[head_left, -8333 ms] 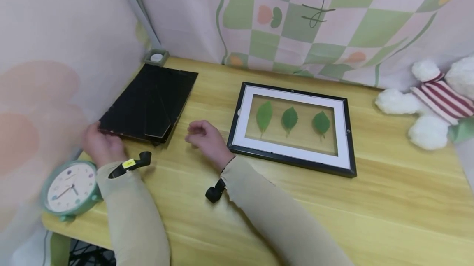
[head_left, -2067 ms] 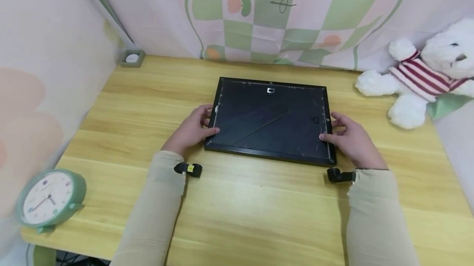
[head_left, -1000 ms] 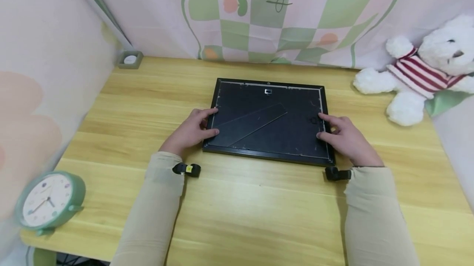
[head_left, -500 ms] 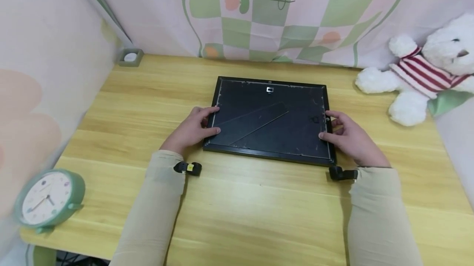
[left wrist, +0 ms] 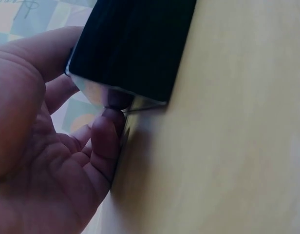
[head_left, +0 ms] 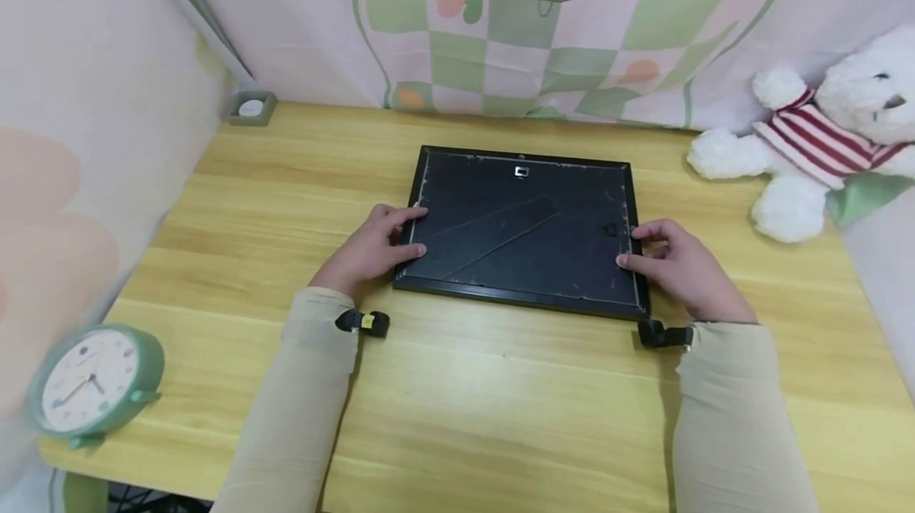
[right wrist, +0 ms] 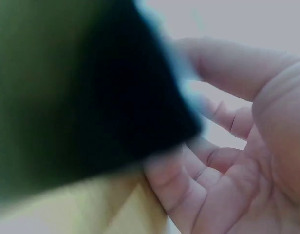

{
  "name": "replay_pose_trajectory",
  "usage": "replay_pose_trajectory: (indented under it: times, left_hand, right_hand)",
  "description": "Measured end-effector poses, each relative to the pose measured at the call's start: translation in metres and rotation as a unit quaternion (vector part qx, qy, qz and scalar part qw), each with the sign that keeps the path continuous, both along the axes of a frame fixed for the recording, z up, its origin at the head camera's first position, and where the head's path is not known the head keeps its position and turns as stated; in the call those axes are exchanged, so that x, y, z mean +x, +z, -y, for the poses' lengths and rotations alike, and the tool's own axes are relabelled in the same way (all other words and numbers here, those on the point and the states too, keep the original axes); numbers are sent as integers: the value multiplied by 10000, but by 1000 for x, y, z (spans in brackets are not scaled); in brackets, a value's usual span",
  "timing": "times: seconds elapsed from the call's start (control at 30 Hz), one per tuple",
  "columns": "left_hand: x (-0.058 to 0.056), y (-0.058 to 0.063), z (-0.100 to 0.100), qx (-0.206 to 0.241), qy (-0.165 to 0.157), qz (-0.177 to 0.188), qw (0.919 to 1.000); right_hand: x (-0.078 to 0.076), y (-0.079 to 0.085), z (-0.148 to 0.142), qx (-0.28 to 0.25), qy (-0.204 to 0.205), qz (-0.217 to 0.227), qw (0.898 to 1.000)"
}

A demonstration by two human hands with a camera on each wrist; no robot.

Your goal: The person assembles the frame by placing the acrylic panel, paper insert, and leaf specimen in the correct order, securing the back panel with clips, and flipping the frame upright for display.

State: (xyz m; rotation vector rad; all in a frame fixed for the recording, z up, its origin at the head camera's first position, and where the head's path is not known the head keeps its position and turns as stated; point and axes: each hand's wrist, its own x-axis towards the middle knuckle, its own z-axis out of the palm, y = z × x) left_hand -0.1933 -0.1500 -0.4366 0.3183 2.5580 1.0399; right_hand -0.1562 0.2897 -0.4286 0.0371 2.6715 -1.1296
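Observation:
A black picture frame (head_left: 572, 267) lies back side up on the wooden table, its black backing board (head_left: 472, 187) sitting within the rim. The board carries a folded stand leg (head_left: 493, 231) and a small metal hanger (head_left: 522, 172) near the far edge. My left hand (head_left: 364, 251) grips the left side, thumb and index finger on top; in the left wrist view other fingers curl beneath the frame's corner (left wrist: 130, 53). On the opposite side, my right hand (head_left: 686, 271) holds the edge, thumb on top and index finger at the rim. The frame's front is hidden.
A green alarm clock (head_left: 96, 382) stands at the table's left front edge. A small grey-green holder (head_left: 252, 109) sits in the back left corner. To the right, a white teddy bear (head_left: 815, 140) leans against the patterned curtain (head_left: 529, 21) behind the table.
Earlier the backing board was apart at the left by my left hand, the frame showing three leaves; now the board is in the frame. Lately my right index finger shifted outward to the rim.

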Motion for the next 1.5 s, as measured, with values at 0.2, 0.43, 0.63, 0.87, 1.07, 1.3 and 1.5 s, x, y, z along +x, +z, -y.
replay_pose_trajectory:
  times: [0.2, 0.43, 0.63, 0.87, 1.07, 1.3, 1.5]
  left_hand:
    - [1, -1, 2, -77, 63, 72, 9999]
    - [-1, -1, -2, -194, 62, 75, 9998]
    - [-3, 0, -4, -255, 22, 60, 9997]
    - [-2, -1, -3, -217, 51, 79, 9997]
    - [-2, 0, -4, -179, 43, 75, 9998]
    - [-3, 1, -5, -185, 10, 89, 9998]
    - [-4, 0, -4, -175, 18, 81, 9998]
  right_hand:
    - [2, 4, 0, 1, 24, -200, 9998]
    - [8, 12, -2, 214, 6, 76, 9997]
    - [7, 15, 1, 371, 109, 65, 9992]
    - [8, 14, 3, 149, -36, 109, 9998]
    - [10, 13, 1, 206, -62, 5, 9998]
    - [10, 14, 2, 297, 1, -104, 9995]
    - [7, 15, 9, 700, 135, -137, 9974]
